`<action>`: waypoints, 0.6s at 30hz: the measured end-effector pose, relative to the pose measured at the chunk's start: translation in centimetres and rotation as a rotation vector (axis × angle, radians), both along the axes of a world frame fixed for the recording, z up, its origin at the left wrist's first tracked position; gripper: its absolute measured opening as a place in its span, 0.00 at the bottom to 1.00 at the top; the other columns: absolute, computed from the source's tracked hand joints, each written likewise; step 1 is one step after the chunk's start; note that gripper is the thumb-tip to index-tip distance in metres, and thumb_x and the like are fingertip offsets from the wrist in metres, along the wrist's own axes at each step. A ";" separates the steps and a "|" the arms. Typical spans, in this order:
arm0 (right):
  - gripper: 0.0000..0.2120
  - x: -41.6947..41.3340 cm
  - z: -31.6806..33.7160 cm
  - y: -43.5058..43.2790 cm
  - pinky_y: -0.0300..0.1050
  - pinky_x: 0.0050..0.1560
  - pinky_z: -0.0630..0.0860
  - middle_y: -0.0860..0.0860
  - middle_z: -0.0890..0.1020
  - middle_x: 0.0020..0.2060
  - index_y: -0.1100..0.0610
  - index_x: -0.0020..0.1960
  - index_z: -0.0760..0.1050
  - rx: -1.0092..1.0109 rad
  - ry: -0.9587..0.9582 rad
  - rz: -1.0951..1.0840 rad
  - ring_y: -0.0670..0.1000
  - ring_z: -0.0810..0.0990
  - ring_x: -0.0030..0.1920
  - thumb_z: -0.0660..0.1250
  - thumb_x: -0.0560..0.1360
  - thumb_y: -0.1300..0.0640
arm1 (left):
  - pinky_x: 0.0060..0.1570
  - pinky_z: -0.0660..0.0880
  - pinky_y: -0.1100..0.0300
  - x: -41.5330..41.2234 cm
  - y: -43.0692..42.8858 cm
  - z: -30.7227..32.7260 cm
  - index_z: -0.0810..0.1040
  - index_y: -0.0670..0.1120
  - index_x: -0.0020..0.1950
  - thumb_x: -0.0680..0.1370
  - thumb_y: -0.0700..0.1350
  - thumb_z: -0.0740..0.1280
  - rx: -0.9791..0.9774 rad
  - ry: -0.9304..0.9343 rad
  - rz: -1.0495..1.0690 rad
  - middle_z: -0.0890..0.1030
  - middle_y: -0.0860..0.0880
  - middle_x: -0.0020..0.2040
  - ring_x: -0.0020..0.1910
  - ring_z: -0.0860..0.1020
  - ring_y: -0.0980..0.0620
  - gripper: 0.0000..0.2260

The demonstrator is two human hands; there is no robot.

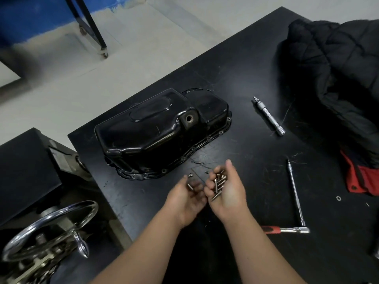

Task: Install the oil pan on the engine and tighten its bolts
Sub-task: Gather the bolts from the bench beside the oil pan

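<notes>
Bolts (pixel 218 186) are cupped by curled fingers (pixel 209 190) of the right hand (pixel 230 194), one bolt (pixel 190 186) pinched by the left hand (pixel 184 199); the oil pan (pixel 155 128) is laid just beyond.

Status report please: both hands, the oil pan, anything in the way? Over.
Right hand cups a bunch of bolts; left hand beside it, blurred, grip unclear. Oil pan lies flange-down on table, not yet installed. Nothing lies on it.
</notes>
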State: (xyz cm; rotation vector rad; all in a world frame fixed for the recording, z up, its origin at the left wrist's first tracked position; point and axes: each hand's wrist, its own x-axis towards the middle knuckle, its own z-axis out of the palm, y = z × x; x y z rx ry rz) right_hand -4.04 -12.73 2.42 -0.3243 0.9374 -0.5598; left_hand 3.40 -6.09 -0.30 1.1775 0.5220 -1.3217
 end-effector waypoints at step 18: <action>0.23 -4.3 -3.7 -2.4 0.54 0.65 0.63 0.59 0.72 0.62 0.60 0.66 0.69 -1.233 1.182 0.411 0.60 0.68 0.63 0.65 0.75 0.50 | 0.22 0.65 0.64 2.9 0.9 0.6 0.67 0.48 0.27 0.76 0.51 0.62 0.020 -0.056 0.033 0.67 0.50 0.25 0.23 0.67 0.52 0.18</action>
